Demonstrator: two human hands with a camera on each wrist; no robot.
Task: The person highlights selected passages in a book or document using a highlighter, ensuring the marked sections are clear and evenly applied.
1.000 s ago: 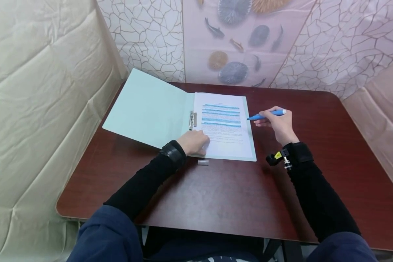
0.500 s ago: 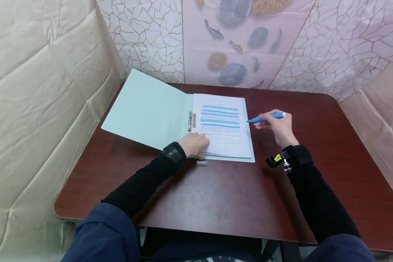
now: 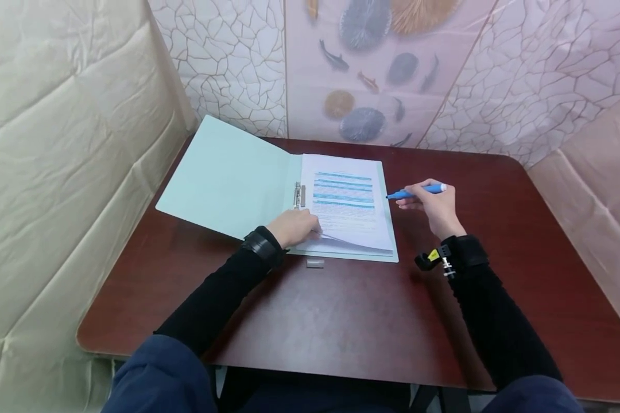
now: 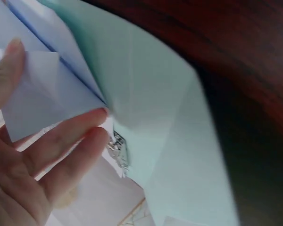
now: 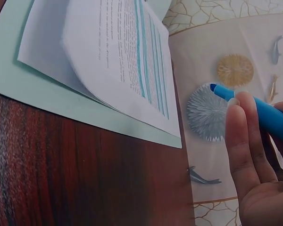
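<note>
My left hand (image 3: pixel 293 228) is at the lower left corner of the top printed sheet (image 3: pixel 344 223). In the left wrist view, its thumb and fingers pinch the turned-up paper corner (image 4: pixel 37 94). The page's lower edge bows up, showing more paper underneath. Several lines on the page are marked in blue. The stack lies in an open pale green folder (image 3: pixel 227 178) with a metal clip (image 3: pixel 297 195) at the spine. Just right of the folder, my right hand (image 3: pixel 436 207) holds an uncapped blue highlighter (image 3: pixel 418 191), its dark tip (image 5: pixel 213 87) pointing left, off the page.
A small grey clear-looking piece (image 3: pixel 315 263) lies below the folder's front edge. The dark red-brown table (image 3: pixel 372 321) extends around the folder. Patterned sheeting (image 3: pixel 237 63) covers the wall behind, and cream fabric (image 3: pixel 57 172) hangs along the left side.
My left hand has drawn up and to the left, lifting the lower left corner of the top sheet, which lay flat before. My right hand keeps holding the highlighter, hardly moving.
</note>
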